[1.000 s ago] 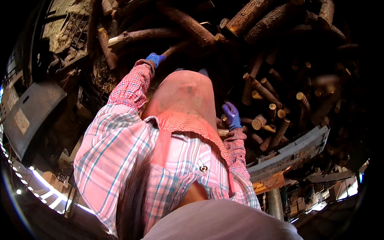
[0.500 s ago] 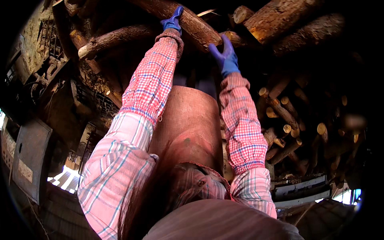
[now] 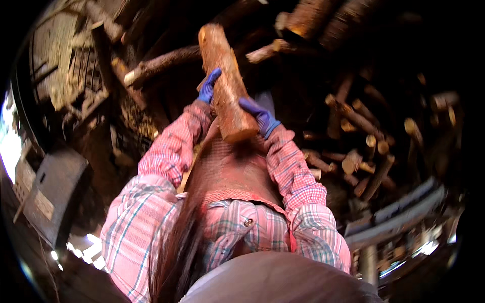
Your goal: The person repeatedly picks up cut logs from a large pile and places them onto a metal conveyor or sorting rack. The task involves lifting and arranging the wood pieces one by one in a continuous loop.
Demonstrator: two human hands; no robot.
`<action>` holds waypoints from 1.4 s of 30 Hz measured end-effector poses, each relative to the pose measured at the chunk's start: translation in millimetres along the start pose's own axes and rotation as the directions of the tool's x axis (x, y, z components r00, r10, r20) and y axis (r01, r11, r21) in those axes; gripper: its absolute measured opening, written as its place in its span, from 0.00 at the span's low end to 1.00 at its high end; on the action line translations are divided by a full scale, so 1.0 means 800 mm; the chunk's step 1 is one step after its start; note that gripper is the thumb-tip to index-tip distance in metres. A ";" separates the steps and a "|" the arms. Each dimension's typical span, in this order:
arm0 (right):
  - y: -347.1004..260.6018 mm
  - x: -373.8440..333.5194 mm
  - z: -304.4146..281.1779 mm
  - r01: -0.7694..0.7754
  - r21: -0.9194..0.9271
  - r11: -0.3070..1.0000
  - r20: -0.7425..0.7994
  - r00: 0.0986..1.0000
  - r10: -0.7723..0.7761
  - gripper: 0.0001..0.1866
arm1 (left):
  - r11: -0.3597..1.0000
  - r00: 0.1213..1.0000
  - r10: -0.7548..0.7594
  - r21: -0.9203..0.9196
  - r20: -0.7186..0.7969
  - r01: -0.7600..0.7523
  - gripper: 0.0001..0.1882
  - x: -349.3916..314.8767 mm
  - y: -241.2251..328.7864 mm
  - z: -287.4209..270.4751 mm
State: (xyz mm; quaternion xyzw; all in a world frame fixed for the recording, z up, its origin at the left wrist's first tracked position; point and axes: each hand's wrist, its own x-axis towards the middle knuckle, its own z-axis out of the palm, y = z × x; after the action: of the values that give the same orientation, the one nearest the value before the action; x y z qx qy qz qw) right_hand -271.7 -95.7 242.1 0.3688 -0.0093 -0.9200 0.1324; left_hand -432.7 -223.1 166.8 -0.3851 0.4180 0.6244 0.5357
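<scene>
A thick log (image 3: pixel 228 86) with reddish-brown bark is held up in front of my apron, its pale cut end tilted toward me. Along its left side, my left hand (image 3: pixel 209 86) in a blue glove grips it about midway. Nearer the close end, my right hand (image 3: pixel 260 117), gloved too, clasps the right side with the thumb on the bark. The fingers under the log are hidden. Below it hangs my reddish apron (image 3: pixel 237 171).
Several smaller cut logs (image 3: pixel 353 159) lie piled at the right. Thick logs (image 3: pixel 308 20) rest at the far right, and a long branch (image 3: pixel 164 64) lies at the far left. A grey metal panel (image 3: pixel 53 189) stands at the left; a pale metal beam (image 3: pixel 394 214) runs at the lower right.
The log has been lifted off the far pile and brought toward my body, swinging more upright. Both arms have bent and drawn back, and the view has shifted.
</scene>
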 end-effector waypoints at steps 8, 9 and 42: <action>0.099 -0.299 -0.019 0.373 -0.076 0.925 -0.187 0.906 -0.380 0.35 | 0.904 0.967 -0.253 0.359 0.007 0.234 0.32 -0.132 -0.206 0.096; 0.107 -0.331 -0.036 0.434 -0.110 0.894 -0.216 0.867 -0.448 0.37 | 0.896 0.958 -0.241 0.414 0.153 0.159 0.32 -0.142 -0.242 0.116; 0.133 -0.753 -0.236 -0.254 -0.936 -0.244 0.289 -0.159 -0.944 0.37 | -0.344 0.862 0.384 0.918 0.330 -0.198 0.21 -0.175 -0.248 -0.111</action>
State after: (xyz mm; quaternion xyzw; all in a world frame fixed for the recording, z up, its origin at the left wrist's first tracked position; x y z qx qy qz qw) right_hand 299.5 -32.5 524.6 0.5321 0.7908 -0.1725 -0.2484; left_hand -215.1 -339.5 243.8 0.2675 0.8548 0.1438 0.4207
